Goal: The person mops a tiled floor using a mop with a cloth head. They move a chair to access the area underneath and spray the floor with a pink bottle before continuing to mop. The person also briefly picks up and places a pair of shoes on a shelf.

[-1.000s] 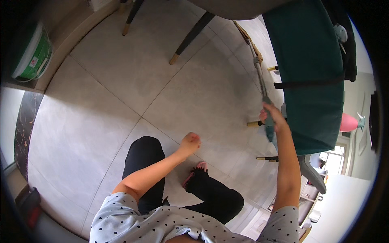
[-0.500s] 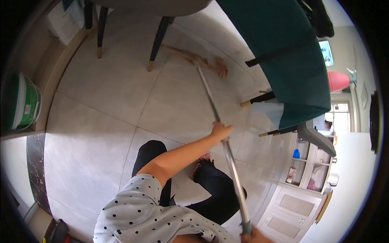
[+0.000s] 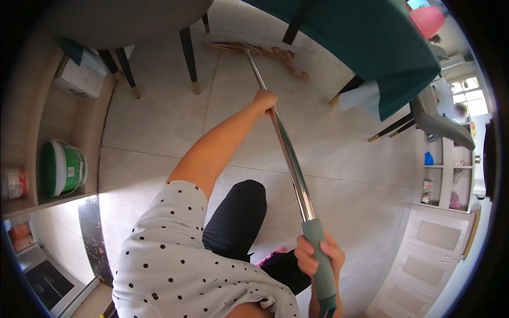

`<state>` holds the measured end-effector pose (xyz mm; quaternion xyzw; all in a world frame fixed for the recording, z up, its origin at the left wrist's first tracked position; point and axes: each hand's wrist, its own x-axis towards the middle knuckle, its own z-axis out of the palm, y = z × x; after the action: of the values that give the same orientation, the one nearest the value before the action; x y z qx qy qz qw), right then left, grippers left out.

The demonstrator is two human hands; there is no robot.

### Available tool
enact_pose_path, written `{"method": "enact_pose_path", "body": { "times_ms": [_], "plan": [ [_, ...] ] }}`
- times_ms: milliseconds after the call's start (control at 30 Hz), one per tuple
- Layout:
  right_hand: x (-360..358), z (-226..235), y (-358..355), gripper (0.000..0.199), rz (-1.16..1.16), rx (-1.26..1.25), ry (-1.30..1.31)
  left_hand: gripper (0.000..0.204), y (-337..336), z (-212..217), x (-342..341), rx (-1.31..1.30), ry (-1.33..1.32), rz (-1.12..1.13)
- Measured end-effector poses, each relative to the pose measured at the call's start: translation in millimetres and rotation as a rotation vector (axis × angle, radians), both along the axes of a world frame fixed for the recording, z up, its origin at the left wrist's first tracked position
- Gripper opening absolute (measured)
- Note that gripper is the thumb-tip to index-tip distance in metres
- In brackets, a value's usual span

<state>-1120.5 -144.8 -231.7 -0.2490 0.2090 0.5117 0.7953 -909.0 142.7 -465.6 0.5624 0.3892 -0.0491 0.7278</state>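
A long mop (image 3: 290, 159) slants across the tiled floor, with a shiny metal pole and a grey-green grip at its near end. My left hand (image 3: 264, 102) is closed round the upper middle of the pole, arm stretched forward. Near the lower edge, my right hand (image 3: 320, 255) wraps the grey-green grip. The brown, stringy mop head (image 3: 273, 52) lies spread on the floor at the far end, between a dark chair leg and the green-covered table.
A grey chair (image 3: 132, 24) with black, gold-tipped legs stands at far left. A table with a dark green cloth (image 3: 366, 47) fills the far right, and another grey chair (image 3: 442, 124) stands beside it. Left shelving holds a green bucket (image 3: 55, 167) and white box (image 3: 79, 79). A pale cabinet (image 3: 429, 249) stands right.
The view has shifted. My right hand and the grip have come fully into view. The mop head now trails differently, its strings bent toward the right, and my left arm reaches farther forward.
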Motion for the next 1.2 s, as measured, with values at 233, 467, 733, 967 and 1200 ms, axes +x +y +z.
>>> {"method": "enact_pose_path", "body": {
  "times_ms": [233,467,733,967,1200],
  "plan": [
    [10,-25,-104,0.054,0.048,-0.23,0.106,0.021,-78,-6,-23,0.24,0.224,-0.358],
    [-23,105,-229,0.055,0.211,-0.566,0.161,0.039,-242,61,-107,0.045,0.499,-0.221],
    [-54,324,-271,0.052,0.165,-0.726,0.365,0.043,-361,211,-180,-0.167,0.627,-0.221],
    [-15,397,-245,0.058,0.583,-0.765,0.051,0.027,-322,259,-202,-0.42,0.461,0.075],
    [40,416,-140,0.064,0.744,-0.653,0.124,0.021,-217,270,-179,-0.629,0.312,0.468]
  ]
}}
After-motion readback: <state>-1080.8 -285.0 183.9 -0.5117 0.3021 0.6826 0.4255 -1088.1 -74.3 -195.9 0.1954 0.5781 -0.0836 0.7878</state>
